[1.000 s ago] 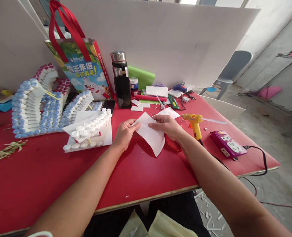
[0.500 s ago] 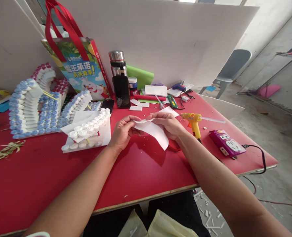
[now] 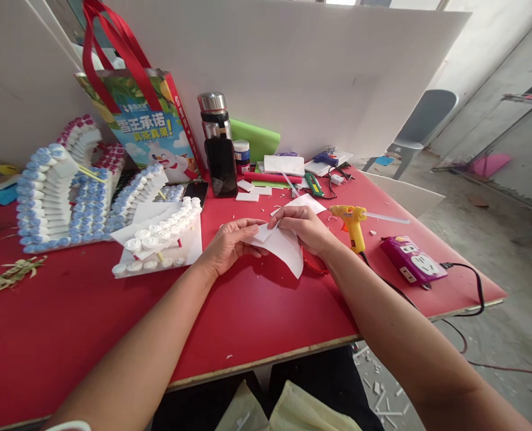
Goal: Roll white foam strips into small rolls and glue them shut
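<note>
A white sheet of paper (image 3: 284, 248) is held over the red table (image 3: 90, 323) by both hands. My left hand (image 3: 230, 242) pinches its left edge with the fingers closed on it. My right hand (image 3: 304, 227) grips the top edge, where the sheet is folded over. A red ring (image 3: 313, 266) lies on the table under my right wrist. A second white piece (image 3: 304, 203) lies just behind my right hand.
A yellow glue gun (image 3: 353, 221) and a purple power strip (image 3: 412, 260) lie to the right. A white bottle-cap model (image 3: 158, 236), a blue bottle-cap structure (image 3: 63, 194), a gift bag (image 3: 144, 126), a steel flask (image 3: 214, 117), a phone (image 3: 221, 167) and small tools sit behind.
The paper was spread flat a second ago; both hands have lifted it and folded its top edge over, and the hands have drawn closer together.
</note>
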### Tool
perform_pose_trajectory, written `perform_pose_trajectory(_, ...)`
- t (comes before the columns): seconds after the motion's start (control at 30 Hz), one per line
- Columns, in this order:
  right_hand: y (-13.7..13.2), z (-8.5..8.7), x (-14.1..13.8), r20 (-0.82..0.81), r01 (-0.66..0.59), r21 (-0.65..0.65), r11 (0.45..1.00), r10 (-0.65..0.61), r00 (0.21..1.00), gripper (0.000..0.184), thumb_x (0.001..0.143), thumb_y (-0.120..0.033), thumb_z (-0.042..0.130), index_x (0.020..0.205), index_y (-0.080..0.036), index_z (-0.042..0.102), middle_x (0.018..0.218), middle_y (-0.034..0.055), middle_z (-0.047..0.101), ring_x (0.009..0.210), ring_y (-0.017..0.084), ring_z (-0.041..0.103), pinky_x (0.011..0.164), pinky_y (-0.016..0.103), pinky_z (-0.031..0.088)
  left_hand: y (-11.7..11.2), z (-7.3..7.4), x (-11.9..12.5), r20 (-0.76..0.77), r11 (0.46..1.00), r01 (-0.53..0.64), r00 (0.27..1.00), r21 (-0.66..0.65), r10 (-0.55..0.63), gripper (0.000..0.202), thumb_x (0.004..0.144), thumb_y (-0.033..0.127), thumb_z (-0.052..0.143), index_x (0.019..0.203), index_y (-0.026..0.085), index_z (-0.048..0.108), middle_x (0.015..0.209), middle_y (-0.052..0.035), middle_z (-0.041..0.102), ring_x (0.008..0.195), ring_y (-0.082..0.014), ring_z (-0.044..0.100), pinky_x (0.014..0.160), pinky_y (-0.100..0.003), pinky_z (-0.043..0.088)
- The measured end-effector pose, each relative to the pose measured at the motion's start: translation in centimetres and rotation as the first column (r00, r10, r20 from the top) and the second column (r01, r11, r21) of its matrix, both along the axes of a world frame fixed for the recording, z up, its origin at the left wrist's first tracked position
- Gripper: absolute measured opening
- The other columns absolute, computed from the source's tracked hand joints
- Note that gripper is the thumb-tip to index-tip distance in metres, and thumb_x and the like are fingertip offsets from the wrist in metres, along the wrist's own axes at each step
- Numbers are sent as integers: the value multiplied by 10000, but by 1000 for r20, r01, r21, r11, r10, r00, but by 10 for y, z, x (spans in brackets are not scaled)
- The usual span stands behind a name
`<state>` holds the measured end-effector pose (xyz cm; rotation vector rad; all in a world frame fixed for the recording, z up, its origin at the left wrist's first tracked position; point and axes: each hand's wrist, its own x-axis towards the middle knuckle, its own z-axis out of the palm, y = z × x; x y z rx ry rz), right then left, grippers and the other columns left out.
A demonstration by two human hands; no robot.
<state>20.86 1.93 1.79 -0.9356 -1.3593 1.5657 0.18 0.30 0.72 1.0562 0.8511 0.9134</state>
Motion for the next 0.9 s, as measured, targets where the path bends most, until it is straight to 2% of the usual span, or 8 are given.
perform_pose_trajectory(0.17,1,-1,1,31,4,67,998,-6,1000,179,723,-232,634,800,-199,792,694,14,675,611,151,570,582,277,444,1,-3,-2,-36,999,49,998,21,-48,303,841,406,728,992,143,735,727,-84,732,542,-173,700,488,-230,545)
perform_pose_trajectory(0.27,0,1,2,95,70,95,993,-79,992,225,763,-269,617,883,-208,797,663,3,656,570,132,532,545,261,414,1,-2,-2,-97,998,33,995,59,-27,324,837,441,726,959,141,722,651,-81,721,477,-181,679,426,-226,504)
perform_pose_trajectory(0.37,-1,4,3,161,77,78,994,-89,983,251,804,-369,645,945,-207,776,715,10,681,626,150,585,563,263,446,-1,0,0,-168,988,-5,985,154,31,329,825,448,734,936,139,715,652,-74,724,459,-191,676,410,-236,498)
perform_pose_trajectory(0.43,-1,4,3,235,65,71,995,-80,969,278,755,-417,734,919,-195,759,767,25,705,678,176,624,574,271,471,-2,0,2,-200,978,-33,977,207,75,334,819,450,739,932,137,716,638,-61,716,450,-192,671,404,-241,496)
perform_pose_trajectory(0.53,1,1,1,312,43,39,998,-53,948,312,649,-394,837,847,-176,736,726,31,705,625,180,622,519,269,459,-1,-2,3,-209,971,-76,970,227,124,351,815,447,743,971,132,722,604,-46,701,430,-188,655,395,-247,485)
perform_pose_trajectory(0.6,3,-1,1,267,40,2,999,-39,963,311,624,-372,853,824,-168,732,672,19,689,577,164,605,496,263,451,1,-3,1,-179,972,-97,974,214,136,363,799,420,764,1018,132,727,614,-43,708,433,-178,649,404,-244,483)
perform_pose_trajectory(0.77,7,-3,5,-19,37,-35,999,-37,999,349,538,-267,897,848,-167,771,692,-2,703,611,142,623,570,252,502,4,-3,-6,-21,980,-107,994,170,112,327,773,289,790,1062,139,762,684,-44,730,517,-147,668,505,-234,517)
perform_pose_trajectory(0.9,8,-1,11,-22,-6,-39,999,5,1000,312,590,-280,881,866,-168,788,756,29,734,639,161,653,597,276,523,5,-3,-11,50,981,-100,994,168,93,235,778,205,748,999,143,798,665,-58,727,544,-144,665,547,-237,519)
